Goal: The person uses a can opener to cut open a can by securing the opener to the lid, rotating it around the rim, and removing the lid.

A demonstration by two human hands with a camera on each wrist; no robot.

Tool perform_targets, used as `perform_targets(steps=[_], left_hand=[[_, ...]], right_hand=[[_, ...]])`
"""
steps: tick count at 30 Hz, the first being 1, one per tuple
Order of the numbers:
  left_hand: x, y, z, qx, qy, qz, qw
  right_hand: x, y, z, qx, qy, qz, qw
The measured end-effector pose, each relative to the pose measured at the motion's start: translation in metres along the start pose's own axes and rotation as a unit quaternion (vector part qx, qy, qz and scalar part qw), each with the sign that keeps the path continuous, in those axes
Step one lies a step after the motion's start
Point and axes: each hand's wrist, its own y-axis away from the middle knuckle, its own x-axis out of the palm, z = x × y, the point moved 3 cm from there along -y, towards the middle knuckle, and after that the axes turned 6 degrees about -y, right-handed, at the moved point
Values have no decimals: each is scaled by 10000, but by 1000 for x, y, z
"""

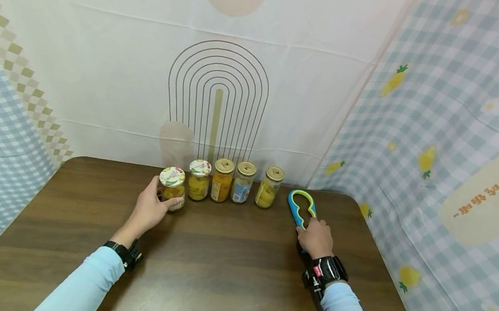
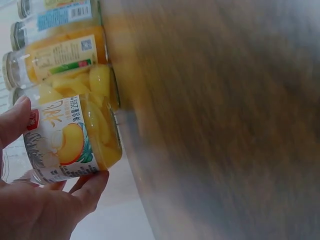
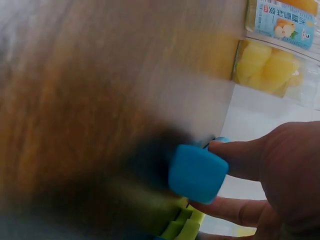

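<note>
My left hand [image 1: 149, 207] grips the leftmost glass jar [image 1: 173, 192], which has a floral-patterned white lid and a peach label. In the left wrist view, thumb and fingers wrap this jar [image 2: 75, 140] of yellow fruit pieces; whether its base touches the table cannot be told. Over at the right, my right hand [image 1: 316, 238] holds a blue and green jar opener [image 1: 292, 205] with a scalloped inner edge. The right wrist view shows thumb and fingers pinching the blue end [image 3: 197, 175] of its handle.
Right of the held jar stand another floral-lidded jar [image 1: 198, 186] and three gold-lidded jars, including an orange-filled one [image 1: 221, 185], a blue-labelled one [image 1: 242, 189] and a yellow-filled one [image 1: 266, 194]. Patterned cloth [image 1: 282, 103] hangs behind the brown table [image 1: 219, 274].
</note>
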Motion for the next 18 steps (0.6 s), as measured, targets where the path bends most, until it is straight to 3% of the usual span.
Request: perform_targets(steps=[9,18], left_hand=[[3,12,-5,20,-43,99,9999],[3,15,-2,-20,-102,133,9999]], right_hand=[[0,0,0,-71,68,29,9999],[0,1,2,-163,77,43,9998]])
